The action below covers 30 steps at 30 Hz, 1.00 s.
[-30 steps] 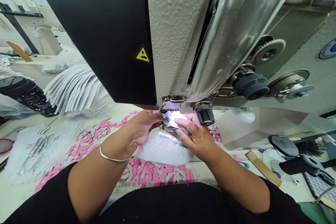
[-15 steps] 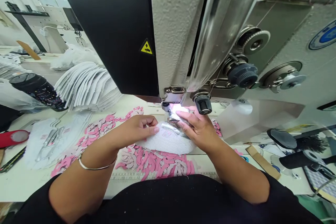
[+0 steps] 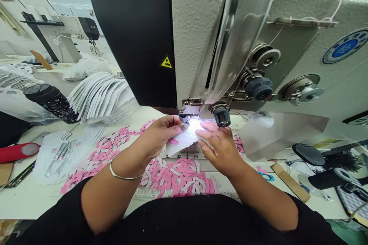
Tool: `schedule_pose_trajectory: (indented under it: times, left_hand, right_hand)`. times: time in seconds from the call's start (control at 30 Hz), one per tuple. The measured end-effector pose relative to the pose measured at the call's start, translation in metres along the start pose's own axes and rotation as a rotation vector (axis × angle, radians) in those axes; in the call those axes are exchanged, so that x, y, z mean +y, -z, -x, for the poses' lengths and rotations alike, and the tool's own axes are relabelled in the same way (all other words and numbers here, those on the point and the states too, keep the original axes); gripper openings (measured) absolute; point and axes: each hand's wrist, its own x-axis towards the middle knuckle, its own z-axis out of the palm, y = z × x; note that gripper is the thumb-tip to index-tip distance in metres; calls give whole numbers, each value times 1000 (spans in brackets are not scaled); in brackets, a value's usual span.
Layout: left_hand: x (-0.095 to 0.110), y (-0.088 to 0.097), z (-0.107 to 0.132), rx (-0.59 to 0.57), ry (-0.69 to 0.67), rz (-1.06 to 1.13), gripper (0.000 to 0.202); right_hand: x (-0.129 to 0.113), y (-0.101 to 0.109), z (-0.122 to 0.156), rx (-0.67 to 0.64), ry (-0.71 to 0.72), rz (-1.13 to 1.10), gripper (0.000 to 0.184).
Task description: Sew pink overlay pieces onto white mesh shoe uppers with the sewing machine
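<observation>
A white textured fabric piece (image 3: 184, 140) lies under the lit needle area of a sewing machine (image 3: 198, 42). My left hand (image 3: 156, 138) is closed at its left edge, thumb and fingers pinching it close to the presser foot (image 3: 185, 118). A small pink cutout (image 3: 173, 141) shows on the piece near my left thumb. On the right, my right hand (image 3: 220, 143) is open, its spread fingertips resting on the piece's right side. Glare hides the needle point. Loose pink and white cutouts (image 3: 179, 176) are heaped on the table in front of the machine.
A fanned stack of white pieces (image 3: 103, 95) stands at the left, beside a black patterned bottle (image 3: 51, 101). White pieces with silver strips (image 3: 61, 157) lie nearer. Along the front runs a ruler (image 3: 143, 196). A brown strip (image 3: 290, 182) and a blue clip (image 3: 266, 176) are at the right.
The fabric piece has turned under the machine; its silver strip and pink mark no longer show. My left hand has moved right, closer to the presser foot. The camera view has shifted.
</observation>
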Motion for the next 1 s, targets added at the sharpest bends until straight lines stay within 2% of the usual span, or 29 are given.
schedule_pose_trajectory:
  times: [0.07,0.13,0.2,0.27,0.33,0.37,0.47,0.57,0.67,0.87,1.0]
  left_hand:
    - [-3,6,-2,6,-14,34,23]
    - [-5,22,-4,85,-64,1,24]
    - [-7,48,-4,253,-155,-123,23]
    - [-11,79,-4,469,-213,-318,22]
    - [-19,109,-3,613,-92,-631,28]
    - [-25,121,-4,606,11,-795,29]
    - [-47,144,-12,520,152,-968,20]
    - [-68,149,-24,430,217,-1055,12]
    - [-79,148,-32,377,233,-1122,14]
    - [-76,146,-29,306,218,-1128,12]
    - [-52,143,-8,248,168,-1033,16]
  right_hand:
    - [4,-2,1,13,3,-12,24]
    - [6,-4,3,41,20,-29,25]
    - [8,-5,4,62,29,-46,29]
    - [9,-6,6,66,28,-57,32]
    - [11,-9,9,71,29,-61,34]
    - [12,-10,10,76,34,-62,35]
    - [16,-14,13,96,60,-73,38]
    - [19,-16,15,100,85,-89,41]
    - [20,-18,15,113,100,-87,43]
    - [19,-18,14,122,97,-90,43]
    - [14,-15,11,106,74,-71,42]
